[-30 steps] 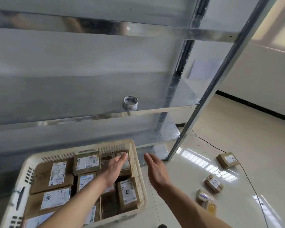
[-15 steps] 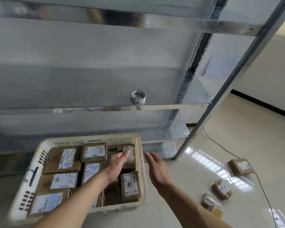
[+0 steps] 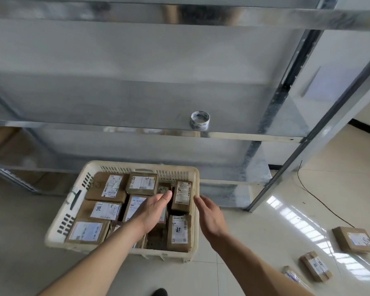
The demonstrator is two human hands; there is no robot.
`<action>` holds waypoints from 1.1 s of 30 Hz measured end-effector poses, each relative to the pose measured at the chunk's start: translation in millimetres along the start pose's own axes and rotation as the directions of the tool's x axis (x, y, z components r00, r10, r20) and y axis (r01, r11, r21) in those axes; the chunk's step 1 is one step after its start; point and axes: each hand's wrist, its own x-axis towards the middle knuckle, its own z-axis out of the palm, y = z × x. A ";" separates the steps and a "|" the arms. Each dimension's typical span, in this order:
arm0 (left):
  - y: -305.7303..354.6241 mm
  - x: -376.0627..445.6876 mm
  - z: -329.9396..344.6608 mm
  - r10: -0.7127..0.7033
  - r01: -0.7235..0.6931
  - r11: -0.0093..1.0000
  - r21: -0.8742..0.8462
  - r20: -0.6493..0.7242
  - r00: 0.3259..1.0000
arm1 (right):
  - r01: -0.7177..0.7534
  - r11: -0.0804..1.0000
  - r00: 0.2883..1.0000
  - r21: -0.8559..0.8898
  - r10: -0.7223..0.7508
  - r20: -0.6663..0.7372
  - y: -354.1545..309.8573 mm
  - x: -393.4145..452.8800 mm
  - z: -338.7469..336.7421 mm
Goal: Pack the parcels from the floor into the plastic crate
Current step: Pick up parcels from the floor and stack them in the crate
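Both hands held nothing, fingers straight and spread loosely. Left hand [image 3: 153,210] hovered over the parcels in the crate [image 3: 73,201], fingertips near an upright parcel [image 3: 182,196] at the far right corner. Right hand [image 3: 209,216] was just outside the crate's right wall. Further right, three parcels lay on the floor [image 3: 265,242]: big one [image 3: 354,240], smaller one [image 3: 315,265], one in clear wrap [image 3: 293,275]. Beyond the crate stood a metal shelf [image 3: 137,116] with a tape roll [image 3: 199,120]; a cable [image 3: 320,201] crossed the floor.

I count one crate [image 3: 195,180], and inside it about nine parcels [image 3: 106,211] that I can make out. Right of the crate, three more parcels [image 3: 353,239] lie on the floor. Beyond the crate sits one tape roll [image 3: 200,120].
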 end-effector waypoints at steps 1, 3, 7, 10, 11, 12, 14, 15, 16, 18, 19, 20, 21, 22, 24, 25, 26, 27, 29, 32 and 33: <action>0.3 0.2 1.6 -0.001 0.001 1.000 0.000 -0.001 1.000 | -0.009 1.000 1.000 0.008 0.009 -0.003 -0.7 -0.6 -0.1; 3.3 3.0 4.2 -0.001 0.001 1.000 0.004 0.000 1.000 | -0.024 1.000 0.999 0.004 0.025 -0.025 -1.5 0.2 -2.2; 11.9 15.7 13.3 0.013 -0.014 1.000 0.008 0.061 0.998 | -0.041 0.999 0.997 0.001 0.041 -0.068 -3.9 -0.9 -15.8; 20.5 30.4 25.2 0.000 0.000 1.000 0.002 0.151 0.988 | -0.079 0.997 0.984 0.014 0.081 -0.157 1.0 -4.3 -30.2; 25.1 34.1 29.8 0.004 -0.006 1.000 0.013 0.192 0.981 | -0.096 0.995 0.976 0.015 0.097 -0.195 1.9 -8.4 -34.9; 29.7 37.9 35.7 0.013 -0.021 0.999 0.031 0.237 0.971 | -0.102 0.994 0.967 0.026 0.106 -0.232 7.0 -12.0 -40.4; 35.1 46.3 51.0 0.017 -0.039 0.997 0.065 0.309 0.951 | -0.127 0.990 0.940 0.068 0.142 -0.309 18.7 -21.0 -55.0; 39.3 48.0 61.5 0.012 -0.045 0.995 0.090 0.339 0.941 | -0.143 0.987 0.922 0.071 0.159 -0.352 25.1 -27.0 -63.5; 41.2 50.0 72.5 0.020 -0.068 0.990 0.121 0.362 0.932 | -0.153 0.986 0.904 0.072 0.170 -0.393 30.5 -35.1 -72.8; 46.5 51.8 95.6 0.036 -0.121 0.975 0.189 0.402 0.915 | -0.191 0.974 0.853 0.121 0.226 -0.470 46.8 -52.1 -93.8; 49.8 50.9 107.6 0.038 -0.138 0.969 0.206 0.426 0.904 | -0.208 0.966 0.828 0.155 0.258 -0.497 56.5 -61.3 -103.7; 52.8 48.9 120.4 0.042 -0.154 0.965 0.214 0.453 0.891 | -0.221 0.959 0.803 0.177 0.282 -0.524 65.4 -71.8 -113.2; 55.9 45.7 133.1 0.040 -0.166 0.960 0.224 0.479 0.877 | -0.233 0.951 0.772 0.202 0.307 -0.556 74.7 -81.8 -122.2; 58.0 42.7 146.2 0.047 -0.187 0.955 0.231 0.505 0.862 | -0.242 0.943 0.739 0.227 0.331 -0.587 83.8 -91.6 -131.4; 63.3 34.6 172.3 0.064 -0.229 0.945 0.234 0.553 0.831 | -0.250 0.921 0.671 0.297 0.386 -0.633 99.1 -111.8 -151.0; 67.3 28.7 184.1 0.065 -0.241 0.941 0.237 0.573 0.817 | -0.241 0.913 0.635 0.330 0.405 -0.658 104.0 -121.4 -159.5; 71.2 23.9 195.9 0.069 -0.250 0.939 0.235 0.584 0.809 | -0.238 0.905 0.612 0.352 0.421 -0.670 109.7 -129.5 -167.7; 74.9 20.0 207.7 0.064 -0.250 0.938 0.241 0.589 0.806 | -0.242 0.899 0.599 0.365 0.435 -0.672 116.5 -136.5 -176.1; 82.1 12.9 232.0 0.050 -0.252 0.930 0.266 0.591 0.805 | -0.246 0.895 0.594 0.372 0.442 -0.672 132.5 -148.4 -196.2; 93.8 -0.3 269.2 0.053 -0.256 0.928 0.272 0.582 0.811 | -0.200 0.876 0.576 0.439 0.467 -0.671 150.8 -164.6 -230.9; 97.3 -4.8 281.5 0.057 -0.259 0.926 0.273 0.580 0.812 | -0.190 0.872 0.573 0.452 0.472 -0.670 155.7 -169.0 -242.5</action>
